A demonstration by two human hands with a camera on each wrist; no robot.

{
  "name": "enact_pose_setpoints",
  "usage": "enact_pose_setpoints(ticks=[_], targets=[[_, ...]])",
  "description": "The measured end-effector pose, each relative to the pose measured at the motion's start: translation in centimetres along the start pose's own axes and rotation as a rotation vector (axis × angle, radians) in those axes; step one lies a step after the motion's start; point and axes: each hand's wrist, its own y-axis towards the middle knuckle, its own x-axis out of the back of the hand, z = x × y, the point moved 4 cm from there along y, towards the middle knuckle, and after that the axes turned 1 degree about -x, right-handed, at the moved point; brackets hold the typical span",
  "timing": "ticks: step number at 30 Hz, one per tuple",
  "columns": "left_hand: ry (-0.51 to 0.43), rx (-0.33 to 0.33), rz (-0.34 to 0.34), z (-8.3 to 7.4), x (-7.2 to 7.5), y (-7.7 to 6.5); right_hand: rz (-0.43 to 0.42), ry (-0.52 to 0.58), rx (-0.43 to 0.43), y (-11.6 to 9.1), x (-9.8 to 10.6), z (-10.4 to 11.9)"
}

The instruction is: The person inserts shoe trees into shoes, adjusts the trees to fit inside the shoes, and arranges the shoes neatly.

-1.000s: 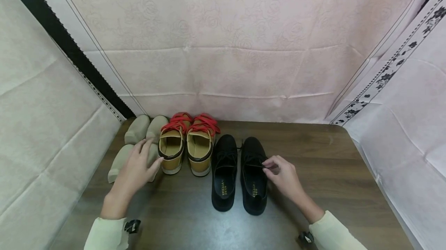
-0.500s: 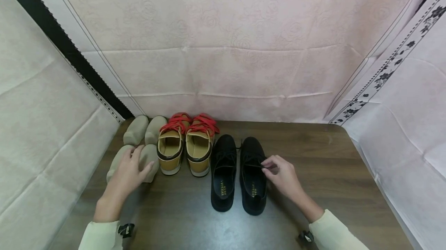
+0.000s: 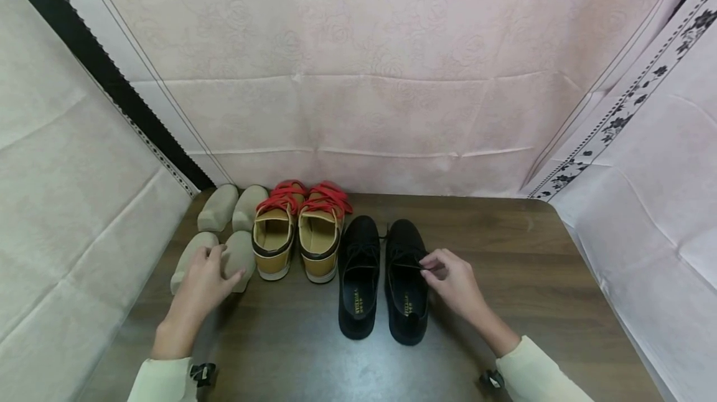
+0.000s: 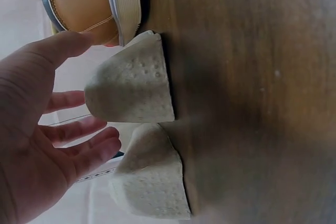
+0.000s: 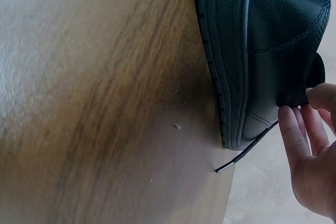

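Left hand (image 3: 203, 280) with thumb and fingers parted, right hand (image 3: 456, 282) well apart, in a pinch.

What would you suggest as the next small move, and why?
Perhaps close the left grip on the near right grey form, since that grip is right beside it and holds nothing, while the right grip touches a black shoe.

- Lower middle, head view: open lane over bare tabletop (image 3: 285, 346), between left hand (image 3: 203, 277) and right hand (image 3: 455, 284).
- Centre: black shoes (image 3: 358, 290), slim gap between them.
- Left of centre: tan shoes (image 3: 320, 237), pale slippers (image 3: 241, 259) crowd together.
- Top: cloth wall (image 3: 347, 116) bars passage.
- Right: wood open beyond right hand.
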Motion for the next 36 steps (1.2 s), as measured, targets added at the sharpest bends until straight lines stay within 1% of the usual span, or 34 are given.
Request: enact_pose_setpoints(ticks=[8,13,17,24,28,33,36], targets=[[0.024,0.013,0.010,0.5,-0.5,-0.3,0.003,0.000,-0.008,0.0,0.0,0.1],[0.019,0.054,0.046,0.7,-0.8,-0.3,0.001,-0.003,-0.009,0.0,0.0,0.1],[0.017,0.078,0.055,0.7,-0.8,-0.2,0.002,0.001,-0.008,0.0,0.0,0.1],[0.002,0.113,0.028,0.5,-0.9,-0.5,0.002,0.008,-0.001,0.0,0.0,0.1],[-0.022,0.137,0.025,0.5,-1.1,-0.5,-0.001,-0.003,0.006,0.0,0.0,0.2],[-0.064,0.188,0.036,0.5,-1.3,-0.7,0.000,-0.019,0.006,0.0,0.0,0.2],[-0.078,0.213,0.026,0.5,-1.3,-0.9,0.004,-0.017,0.006,0.0,0.0,0.3]])
